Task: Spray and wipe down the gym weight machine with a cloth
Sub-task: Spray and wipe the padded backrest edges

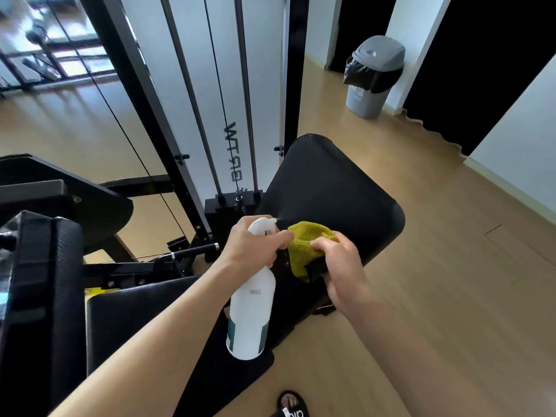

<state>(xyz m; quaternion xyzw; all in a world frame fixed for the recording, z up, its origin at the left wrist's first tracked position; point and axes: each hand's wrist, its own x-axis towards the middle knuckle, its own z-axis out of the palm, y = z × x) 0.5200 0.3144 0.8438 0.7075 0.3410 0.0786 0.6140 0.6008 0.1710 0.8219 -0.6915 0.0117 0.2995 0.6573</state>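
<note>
Fingers point(281, 236) of the left hand point(252, 245) curl round the spray bottle point(252, 299) neck (light, rigid plastic), while the right hand point(340, 266) bunches the soft cloth point(304, 239), seemingly against the near pad point(331, 200).

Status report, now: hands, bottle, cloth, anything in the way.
Left hand grips spray bottle, nozzle toward cloth. Right hand holds yellow cloth over black pad. Nothing blocking.

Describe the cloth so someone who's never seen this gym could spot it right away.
Find the big black padded seat of the weight machine in the middle of the picture. At its near edge, the right hand grips a bunched cloth, just ahead of the white spray bottle held by the left hand. It is the only yellow-green, fuzzy thing against all that black.
</note>
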